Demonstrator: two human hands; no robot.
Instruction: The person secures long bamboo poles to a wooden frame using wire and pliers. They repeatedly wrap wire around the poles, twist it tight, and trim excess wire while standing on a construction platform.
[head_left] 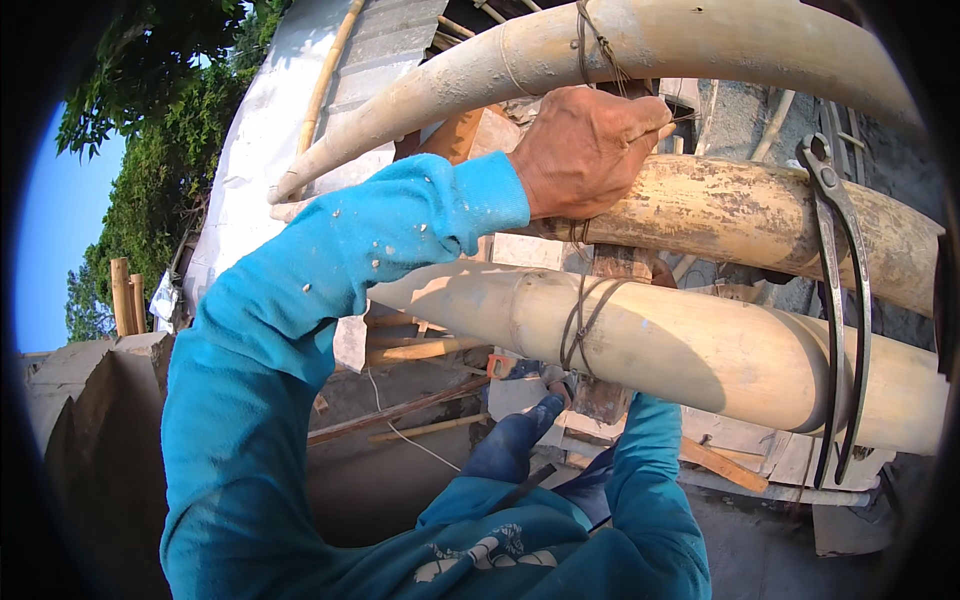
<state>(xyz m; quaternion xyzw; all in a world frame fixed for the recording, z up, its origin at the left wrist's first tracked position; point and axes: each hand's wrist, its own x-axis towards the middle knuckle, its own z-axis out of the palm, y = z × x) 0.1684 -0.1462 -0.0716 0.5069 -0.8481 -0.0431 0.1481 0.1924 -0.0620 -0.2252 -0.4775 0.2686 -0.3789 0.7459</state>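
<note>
Wire (597,45) loops the top bamboo pole (700,40); my left hand (585,150), just below that pole, pinches its tail tight. I'd twist snug, w/o snapping. Right hand hidden under the poles, can't tell.

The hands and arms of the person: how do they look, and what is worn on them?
Both arms wear long sleeves of bright turquoise-blue cloth with ribbed cuffs. The left sleeve carries small pale specks, like dried splashes. The left hand is bare, with no glove, and looks dusty. The right sleeve is the same blue; the right hand is hidden behind the bamboo pole, so it cannot be described.
</note>
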